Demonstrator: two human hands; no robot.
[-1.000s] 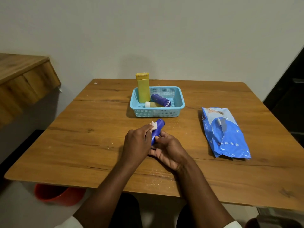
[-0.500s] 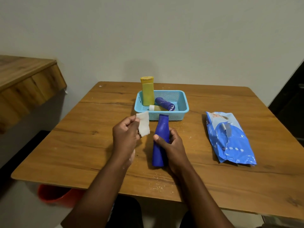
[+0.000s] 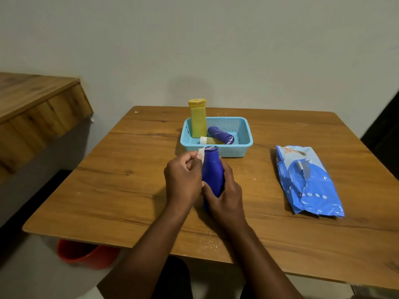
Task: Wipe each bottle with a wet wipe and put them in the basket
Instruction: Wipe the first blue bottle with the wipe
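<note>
1. Right grip is wrapped around the lower body of the blue bottle, holding it upright near the middle of the surface
2. Left grip pinches a white wet wipe against the bottle's neck, just under the cap
3. Light blue basket sits just behind the bottle, toward the far edge
4. Inside it a yellow bottle stands at the left end, a dark blue bottle lies tilted, and a cream bottle lies beneath it
5. Blue wipe packet lies well apart, near the right edge
</note>
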